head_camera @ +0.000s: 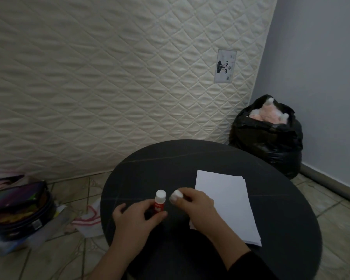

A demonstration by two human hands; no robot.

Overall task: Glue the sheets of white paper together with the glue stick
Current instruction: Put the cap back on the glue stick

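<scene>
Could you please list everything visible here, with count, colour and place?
table: one, black, round, centre
paper sheets: a stack, count unclear, white, table's right side
glue stick: one, red with white top, upright in left hand
cap: one, white, in right hand
mattress: one, cream, quilted, upright behind
bin bag: one, black, right corner
case: one, dark, floor left
cloth: one, white and red, floor
left hand: holding glue stick
right hand: holding cap

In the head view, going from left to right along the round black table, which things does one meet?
Left hand → red glue stick with white top → small white cap in the right hand → stack of white paper sheets.
</scene>
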